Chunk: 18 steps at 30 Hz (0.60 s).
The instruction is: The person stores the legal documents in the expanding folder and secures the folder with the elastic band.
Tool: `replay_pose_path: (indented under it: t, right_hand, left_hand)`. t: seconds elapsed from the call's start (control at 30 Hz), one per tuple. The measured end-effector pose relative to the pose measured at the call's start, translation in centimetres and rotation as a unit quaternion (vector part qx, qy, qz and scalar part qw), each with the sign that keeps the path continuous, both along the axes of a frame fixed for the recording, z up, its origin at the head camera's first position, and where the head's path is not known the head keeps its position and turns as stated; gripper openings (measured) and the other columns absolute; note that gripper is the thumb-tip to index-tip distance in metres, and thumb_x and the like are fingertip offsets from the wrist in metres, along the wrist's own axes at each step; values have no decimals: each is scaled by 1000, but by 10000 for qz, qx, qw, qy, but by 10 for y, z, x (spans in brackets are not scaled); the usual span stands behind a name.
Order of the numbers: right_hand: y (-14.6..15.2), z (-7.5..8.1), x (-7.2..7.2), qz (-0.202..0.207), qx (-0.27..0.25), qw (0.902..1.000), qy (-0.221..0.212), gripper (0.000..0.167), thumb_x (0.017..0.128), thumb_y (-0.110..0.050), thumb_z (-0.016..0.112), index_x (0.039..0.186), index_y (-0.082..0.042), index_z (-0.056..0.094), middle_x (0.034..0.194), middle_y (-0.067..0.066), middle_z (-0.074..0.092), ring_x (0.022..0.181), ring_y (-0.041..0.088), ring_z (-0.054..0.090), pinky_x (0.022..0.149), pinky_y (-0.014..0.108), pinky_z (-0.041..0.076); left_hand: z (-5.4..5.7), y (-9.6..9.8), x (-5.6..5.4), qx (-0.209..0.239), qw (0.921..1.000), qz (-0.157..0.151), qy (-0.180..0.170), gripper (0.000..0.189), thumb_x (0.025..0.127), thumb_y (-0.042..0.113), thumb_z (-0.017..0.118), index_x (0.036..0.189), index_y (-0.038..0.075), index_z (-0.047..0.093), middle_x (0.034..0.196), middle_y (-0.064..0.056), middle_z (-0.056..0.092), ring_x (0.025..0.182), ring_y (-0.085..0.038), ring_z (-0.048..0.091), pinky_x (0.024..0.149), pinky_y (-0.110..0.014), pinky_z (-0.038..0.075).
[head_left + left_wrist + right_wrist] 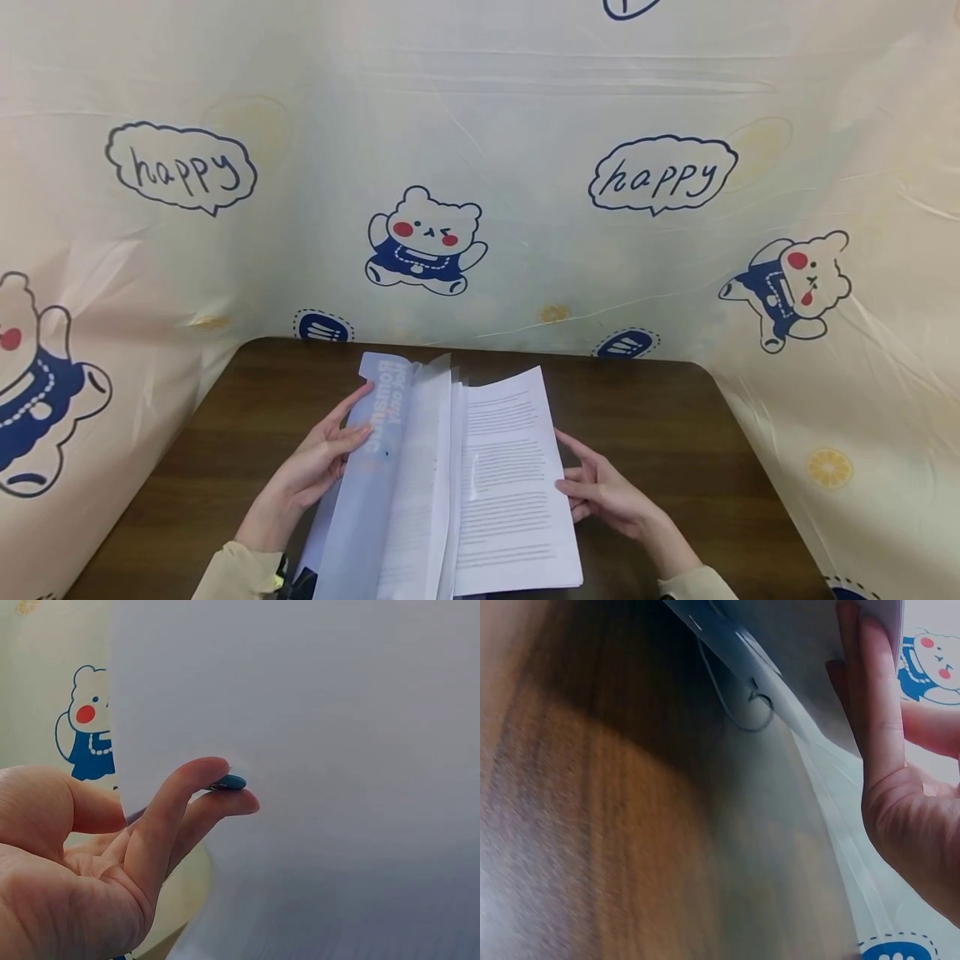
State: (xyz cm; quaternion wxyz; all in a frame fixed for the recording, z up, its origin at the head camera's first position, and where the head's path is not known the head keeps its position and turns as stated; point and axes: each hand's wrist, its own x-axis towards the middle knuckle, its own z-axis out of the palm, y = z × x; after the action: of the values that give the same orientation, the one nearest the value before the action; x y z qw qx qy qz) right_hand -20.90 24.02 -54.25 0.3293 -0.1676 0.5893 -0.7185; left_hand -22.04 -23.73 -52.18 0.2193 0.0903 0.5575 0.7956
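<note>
A translucent bluish document folder (pixel 360 492), with pale lettering on its cover, stands partly opened in the head view. My left hand (pixel 318 458) pinches the folder's left edge, thumb on the front. In the left wrist view a small blue button-like piece (pixel 235 782) shows between two of its fingertips, against a broad pale sheet. Printed sheets (pixel 506 475) spread out on the folder's right side. Their right edge is held by my right hand (pixel 611 496), with fingers reaching behind the pages. From the right wrist view, those fingers (pixel 883 705) lie along the pages' back.
Beneath everything is a dark brown wooden table (pixel 652 433). A pale curtain (pixel 525 108) with cartoon bears and "happy" bubbles hangs behind and at both sides. A thin cord loop (pixel 754 727) dangles under the pages, beside a clear film edge (pixel 825 802).
</note>
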Motion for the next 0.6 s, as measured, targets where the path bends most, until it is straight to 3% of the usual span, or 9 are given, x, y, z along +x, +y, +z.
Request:
replay_pose_path:
  t: [0.6]
  right_hand:
    - [-9,-1,5,89,-74,9998,-131,92,109,2,60,175,-4,-5,123,10,81,88,16,84,75,31,69]
  left_hand:
    - [2,3,-1,-150,9998,122,-112,78,116,10,52,177,35,10,106,12,78,80,-2,72,67,-14,56]
